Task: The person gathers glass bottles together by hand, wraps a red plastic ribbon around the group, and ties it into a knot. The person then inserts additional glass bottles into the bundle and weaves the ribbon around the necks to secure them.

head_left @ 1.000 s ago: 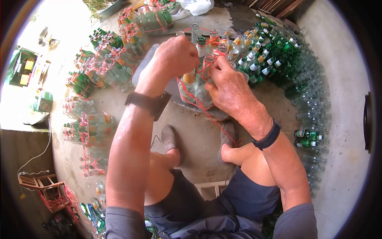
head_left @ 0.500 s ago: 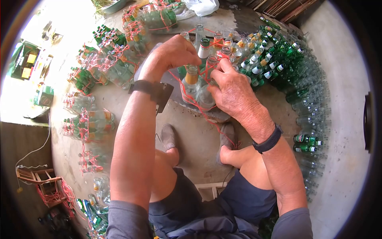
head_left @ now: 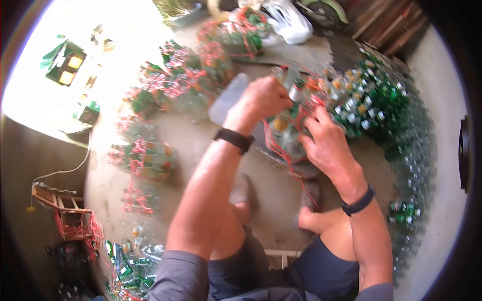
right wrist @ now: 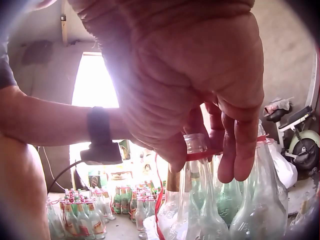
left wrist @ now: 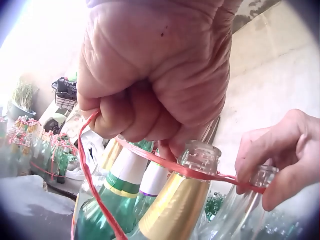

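My left hand (head_left: 263, 98) is curled round a red plastic string (left wrist: 181, 170) above a cluster of standing glass bottles. The string runs taut past the neck of a gold-foiled bottle (left wrist: 175, 207), and a loop of it hangs below the fist. My right hand (head_left: 329, 140) holds the neck of a clear glass bottle (right wrist: 199, 212) between thumb and fingers, with the string lying across that neck. Behind the gold-foiled bottle stands a green bottle with a white neck label (left wrist: 129, 172). The left fingertips are hidden inside the fist.
Bundles of bottles tied in red string (head_left: 143, 155) stand on the floor at left. Many loose green and clear bottles (head_left: 376, 100) lie along the right wall. A wooden stool (head_left: 73, 220) draped with red string is at lower left, and a white bag (head_left: 291, 22) lies at the back.
The head view has swung, so bottles and hands now sit farther right and lower. My left hand stays by the front bottles with the string, and my right hand remains at the bottle neck.
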Action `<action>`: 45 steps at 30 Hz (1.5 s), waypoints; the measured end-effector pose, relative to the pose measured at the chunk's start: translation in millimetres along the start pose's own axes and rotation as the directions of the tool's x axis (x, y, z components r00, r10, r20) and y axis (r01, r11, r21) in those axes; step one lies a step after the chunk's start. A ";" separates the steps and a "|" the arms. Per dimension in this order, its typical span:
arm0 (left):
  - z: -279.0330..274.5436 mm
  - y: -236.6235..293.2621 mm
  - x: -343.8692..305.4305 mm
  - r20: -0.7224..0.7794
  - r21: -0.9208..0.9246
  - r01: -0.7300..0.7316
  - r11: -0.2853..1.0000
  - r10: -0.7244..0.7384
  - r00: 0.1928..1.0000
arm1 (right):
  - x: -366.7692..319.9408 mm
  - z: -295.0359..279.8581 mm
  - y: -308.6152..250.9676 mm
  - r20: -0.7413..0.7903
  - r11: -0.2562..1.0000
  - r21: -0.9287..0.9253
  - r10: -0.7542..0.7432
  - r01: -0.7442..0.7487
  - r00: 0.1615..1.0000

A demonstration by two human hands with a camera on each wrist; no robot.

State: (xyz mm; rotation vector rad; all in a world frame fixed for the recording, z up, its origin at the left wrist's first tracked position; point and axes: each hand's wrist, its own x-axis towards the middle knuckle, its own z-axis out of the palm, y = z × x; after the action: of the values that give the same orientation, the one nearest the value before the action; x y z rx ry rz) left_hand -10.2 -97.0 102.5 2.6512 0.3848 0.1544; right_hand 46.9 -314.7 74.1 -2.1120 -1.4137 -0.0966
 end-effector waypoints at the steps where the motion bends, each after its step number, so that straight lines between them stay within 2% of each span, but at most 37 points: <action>1: 5.6 -7.0 1.5 0.005 -0.058 0.020 0.998 -0.020 1.000 | -0.5 -1.3 -0.1 0.021 1.000 -0.014 0.011 -0.011 1.000; 2: 12.5 -14.3 3.0 -0.018 -0.085 0.011 0.996 -0.013 1.000 | -0.1 -1.8 -1.4 0.004 1.000 -0.002 -0.018 0.018 1.000; 4: 16.2 -19.2 0.0 -0.039 -0.125 -0.011 0.992 0.006 0.999 | -1.4 -3.3 -2.0 0.062 0.999 -0.001 0.049 -0.049 0.997; 10: 21.6 -22.5 -8.3 -0.054 -0.138 0.034 0.990 -0.042 0.998 | 1.7 -1.5 -1.9 0.058 0.999 0.014 0.028 -0.029 0.998; 12: 26.4 -25.6 -6.5 -0.087 -0.144 -0.014 0.989 0.002 0.996 | 0.3 -1.4 2.4 0.024 1.000 0.028 -0.007 0.007 1.000; 14: 27.4 -27.0 -6.8 -0.061 -0.098 0.049 0.994 -0.055 0.997 | 1.5 -2.2 3.4 -0.015 0.999 0.018 -0.041 0.041 0.999; 16: 47.9 -46.7 1.4 -0.094 0.054 -0.102 0.993 0.106 0.990 | 1.7 -2.9 9.2 0.011 0.999 -0.014 -0.032 0.032 0.999; 20: 40.2 -25.4 -10.3 -0.061 -0.001 -0.056 0.998 0.056 0.997 | 4.0 -13.2 18.8 0.059 1.000 -0.015 0.014 -0.013 0.998; 22: 40.0 -7.9 -24.6 -0.086 -0.019 0.079 0.997 -0.081 0.993 | 5.1 -17.2 28.4 0.073 1.000 0.000 0.007 -0.007 0.997; 23: 58.7 -22.9 -22.0 -0.140 -0.052 -0.076 0.996 0.068 0.988 | 5.9 -20.1 31.6 0.072 1.000 -0.001 0.002 -0.002 0.997; 24: 56.3 -13.0 -26.3 -0.135 -0.059 -0.077 0.995 0.069 0.988 | 7.2 -21.5 35.2 0.077 1.000 -0.004 0.008 -0.008 0.997; 26: 43.6 16.5 -42.3 -0.058 -0.270 0.216 0.938 -0.239 0.969 | 8.4 -23.2 40.4 0.089 1.000 0.002 0.023 -0.023 0.996; 30: 47.3 25.1 -50.0 -0.033 -0.361 0.249 0.899 -0.279 0.960 | 10.2 -26.0 44.1 0.084 1.000 0.000 0.023 -0.023 0.996; 39: 58.1 23.6 -60.4 -0.158 -0.369 0.147 0.918 -0.218 0.963 | 7.1 -25.7 44.2 0.066 1.000 -0.004 0.023 -0.023 0.998; 42: 62.3 21.4 -65.4 -0.228 -0.336 0.069 0.939 -0.152 0.962 | 7.0 -26.4 44.2 0.060 1.000 -0.007 0.016 -0.016 0.998; 45: 66.9 18.1 -72.8 -0.296 -0.380 -0.017 0.925 -0.105 0.949 | 6.9 -27.9 43.6 0.066 1.000 -0.012 0.018 -0.017 0.998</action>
State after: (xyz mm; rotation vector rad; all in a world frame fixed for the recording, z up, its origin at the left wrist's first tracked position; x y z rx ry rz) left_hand -63.9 -162.2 47.9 2.2317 0.4639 0.5799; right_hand 94.7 -334.6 80.9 -2.1542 -1.4350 -0.0282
